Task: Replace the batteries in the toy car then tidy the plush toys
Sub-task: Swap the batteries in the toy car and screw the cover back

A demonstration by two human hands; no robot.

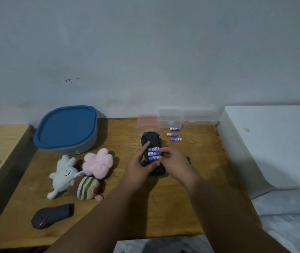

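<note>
The dark toy car (151, 138) lies upside down on the wooden table (182, 198) with its battery bay uncovered. Three blue-and-white batteries (153, 153) sit side by side in the bay. My left hand (141, 165) grips the car's left side, forefinger stretched along the bay's edge. My right hand (174, 160) curls over the right ends of the batteries, fingertips on the lowest one. Three more batteries (174, 134) lie loose beyond the car. A white plush (63, 176), a pink plush (98, 163) and a brown striped plush (86, 188) are bunched at the left.
A grey tub with a blue lid (66, 128) stands at the back left. A pink box (147, 121) and two clear plastic boxes (171, 118) line the wall. A dark remote-like object (52, 215) lies near the front left. A flat dark piece (189, 160) peeks out beside my right hand. A white appliance (273, 143) borders the right.
</note>
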